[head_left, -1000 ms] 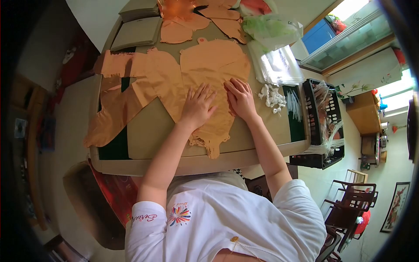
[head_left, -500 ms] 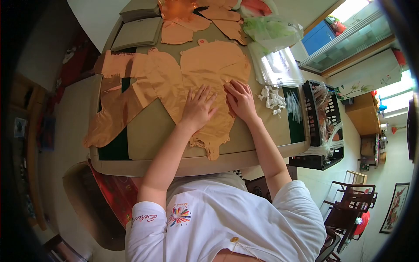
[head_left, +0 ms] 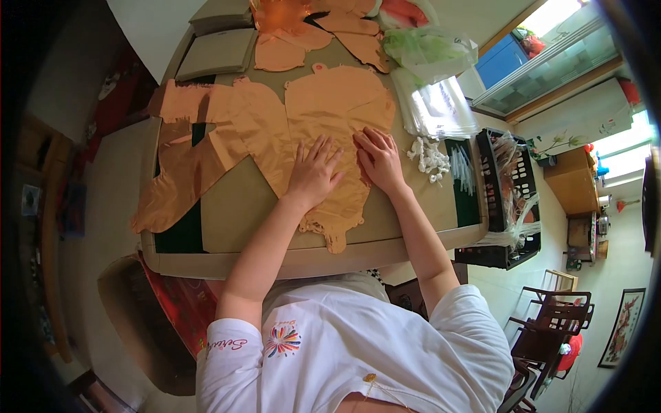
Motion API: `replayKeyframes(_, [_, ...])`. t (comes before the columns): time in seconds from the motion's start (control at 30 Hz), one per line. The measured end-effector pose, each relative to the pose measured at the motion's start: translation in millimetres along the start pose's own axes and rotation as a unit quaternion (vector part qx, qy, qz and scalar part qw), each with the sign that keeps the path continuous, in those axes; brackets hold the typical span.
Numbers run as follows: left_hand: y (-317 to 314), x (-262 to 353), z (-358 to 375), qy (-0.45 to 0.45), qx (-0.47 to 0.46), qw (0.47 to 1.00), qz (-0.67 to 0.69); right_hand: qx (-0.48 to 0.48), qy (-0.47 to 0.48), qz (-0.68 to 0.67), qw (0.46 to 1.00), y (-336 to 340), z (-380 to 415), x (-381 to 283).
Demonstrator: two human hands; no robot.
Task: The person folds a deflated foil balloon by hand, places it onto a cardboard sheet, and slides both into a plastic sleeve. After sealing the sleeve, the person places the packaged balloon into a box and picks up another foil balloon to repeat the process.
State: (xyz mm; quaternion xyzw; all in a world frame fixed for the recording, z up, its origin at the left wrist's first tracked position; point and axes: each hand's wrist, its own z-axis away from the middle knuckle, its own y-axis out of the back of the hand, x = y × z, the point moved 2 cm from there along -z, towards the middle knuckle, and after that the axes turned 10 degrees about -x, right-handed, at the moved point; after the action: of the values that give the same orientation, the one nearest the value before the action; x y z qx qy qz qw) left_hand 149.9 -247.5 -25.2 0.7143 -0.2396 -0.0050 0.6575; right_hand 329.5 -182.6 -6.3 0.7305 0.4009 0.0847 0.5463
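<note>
A flat, uninflated copper-coloured foil balloon (head_left: 330,96) lies in front of me, its narrow tabbed end pointing toward the table's near edge. My left hand (head_left: 314,172) rests palm down on its middle with the fingers stretched and slightly spread. At the balloon's right side, my right hand (head_left: 379,160) has its fingers bent and pressed together on a crumpled bit of the foil. Its fingertips are partly hidden. More flat foil pieces (head_left: 193,148) in the same colour spread out to the left, beside the balloon under my hands.
Grey card sheets (head_left: 217,54) are stacked at the back left, with more foil balloons (head_left: 282,51) beside them. To the right lie clear plastic sleeves (head_left: 441,107), white ribbon bundles (head_left: 429,160) and thin clear straws (head_left: 463,168). A black crate (head_left: 506,199) stands against the table's right edge.
</note>
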Motion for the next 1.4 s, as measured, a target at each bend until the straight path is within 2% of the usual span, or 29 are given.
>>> replayKeyframes(0.13, [1.3,0.2,0.3,0.0,-0.002,1.0,0.004,0.009,-0.019,-0.037,0.999,0.2,0.1,5.6])
replayKeyframes(0.33, [-2.0,-2.4,1.1,-0.006,0.006,1.0,0.008,0.008,0.011,-0.007,1.0,-2.2,0.1,8.7])
replayKeyframes(0.43, [-2.4,-3.7,1.1,-0.009,0.002,1.0,0.009,0.016,-0.12,-0.009,0.993,-1.5,-0.8,15.7])
replayKeyframes(0.53, [-2.1,-2.7,2.1,-0.008,-0.003,1.0,0.018,-0.033,-0.249,0.063,0.966,5.1,-8.0,24.0])
replayKeyframes(0.77, [1.0,-1.4,1.9,0.0,-0.03,0.999,0.015,-0.113,-0.312,-0.103,0.938,2.7,-23.0,39.6])
replayKeyframes(0.97, [-0.2,-2.0,1.3,0.004,-0.039,0.999,0.006,-0.069,-0.298,-0.117,0.945,6.7,-29.0,11.2])
replayKeyframes(1.07, [0.8,-1.0,1.1,0.005,-0.047,0.999,0.002,-0.075,-0.31,-0.078,0.944,1.4,-35.3,7.1])
replayKeyframes(1.17, [4.6,0.2,1.3,0.01,-0.05,0.999,0.001,-0.101,-0.272,-0.26,0.921,3.1,-40.9,-2.9])
replayKeyframes(1.27, [-0.8,-1.1,2.2,0.006,-0.034,0.999,-0.001,-0.025,-0.17,-0.542,0.823,7.1,-39.8,-11.8])
replayKeyframes(1.3, [-3.4,-2.3,1.3,0.006,-0.024,1.0,-0.003,-0.011,-0.179,-0.383,0.906,-1.4,-32.3,6.4])
replayKeyframes(1.33, [-2.7,-1.9,1.5,0.006,-0.028,1.0,-0.001,-0.01,-0.148,-0.246,0.958,-6.5,-23.8,15.3])
replayKeyframes(1.37, [-0.9,-1.5,1.7,0.006,-0.033,0.999,0.0,-0.008,-0.114,-0.103,0.988,-10.0,-13.8,19.1])
replayKeyframes(1.4, [0.0,-1.8,0.7,0.007,-0.036,0.999,0.001,-0.005,-0.076,0.041,0.996,-14.8,-4.4,22.4])
